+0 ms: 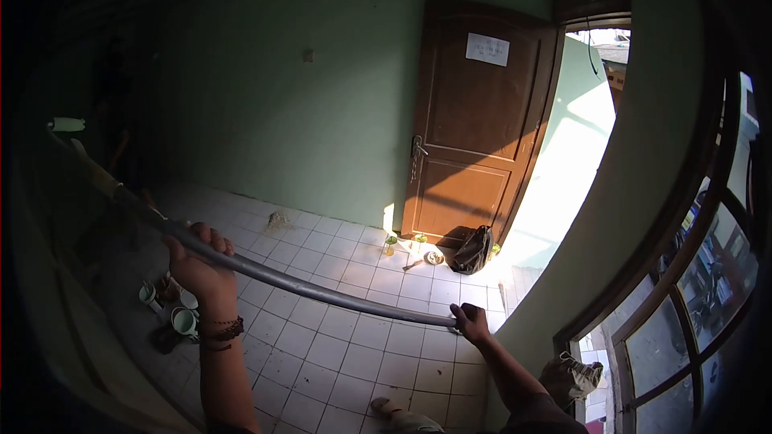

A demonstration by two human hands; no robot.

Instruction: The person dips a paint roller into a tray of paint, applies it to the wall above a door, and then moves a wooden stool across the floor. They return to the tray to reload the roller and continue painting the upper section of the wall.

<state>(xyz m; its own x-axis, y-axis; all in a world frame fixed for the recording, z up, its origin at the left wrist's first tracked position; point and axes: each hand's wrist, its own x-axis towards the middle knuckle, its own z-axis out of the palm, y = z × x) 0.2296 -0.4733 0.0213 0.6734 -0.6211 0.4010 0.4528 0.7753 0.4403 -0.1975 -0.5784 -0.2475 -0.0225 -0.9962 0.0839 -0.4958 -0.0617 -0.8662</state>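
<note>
A long grey pole [322, 293] crosses in front of me, sloping from the upper left to the lower right. At its far left end is a paint roller [67, 124] with a pale sleeve, close to the dim wall on the left. My left hand [203, 267], with a dark bracelet at the wrist, is closed around the pole's middle part from below. Near the pole's right end, my right hand [471, 323] grips it with the fingers wrapped round.
Pails [184, 321] and other containers stand on the tiled floor [354, 362] at left. By the open brown door [474, 120] lie a black bag [474, 251], a round tin [434, 258] and cups [390, 245]. A framed window [683, 305] and a cloth bag [571, 375] are at right.
</note>
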